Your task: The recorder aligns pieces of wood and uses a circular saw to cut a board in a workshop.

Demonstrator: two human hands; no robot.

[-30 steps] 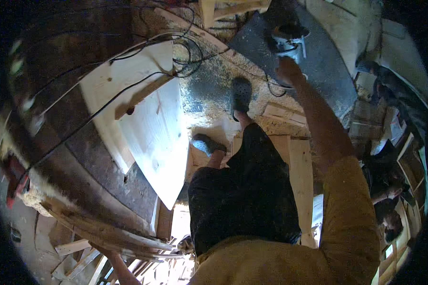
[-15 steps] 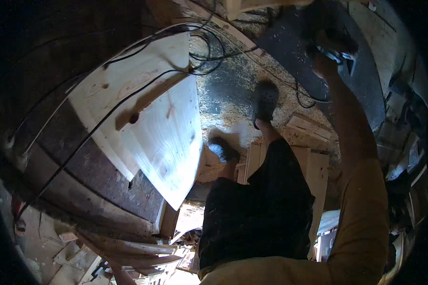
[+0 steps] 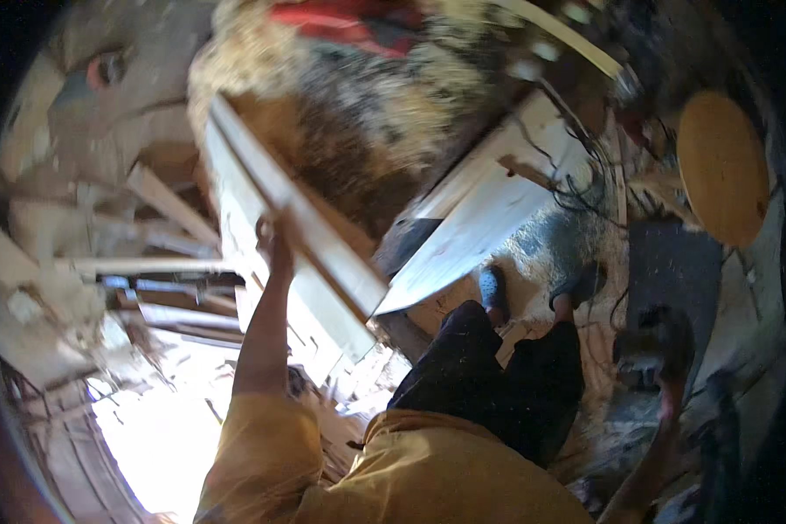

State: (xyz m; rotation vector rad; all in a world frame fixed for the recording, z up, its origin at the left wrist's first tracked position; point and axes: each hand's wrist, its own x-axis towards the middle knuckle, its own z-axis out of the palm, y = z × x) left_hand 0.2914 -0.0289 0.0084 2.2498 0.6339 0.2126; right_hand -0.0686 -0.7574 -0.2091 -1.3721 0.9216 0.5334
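Note:
My left arm reaches forward, and my left hand [image 3: 277, 244] is closed on the edge of a pale wooden board [image 3: 336, 271]. This board lies lengthwise against a second pale board [image 3: 323, 323], with a dark gap between them. Off to the right, in shadow, my right hand [image 3: 672, 380] is closed around a dark, bulky tool [image 3: 642, 354] above a dark grey panel [image 3: 672, 262]. Blur and shade hide the tool's kind. A broad pale panel [image 3: 472, 240] lies between my two hands.
Wood shavings [image 3: 410, 113] cover the ground ahead, with a red object [image 3: 358, 22] at the far edge. Black cables [image 3: 585, 188] tangle by the broad panel. An oval wooden piece [image 3: 723, 166] is at far right. Scrap timber [image 3: 175, 205] is piled at left.
The view has swung left. My left arm, out of view before, now extends to the boards with its hand on one. My right hand, with the dark tool, appears lower and nearer.

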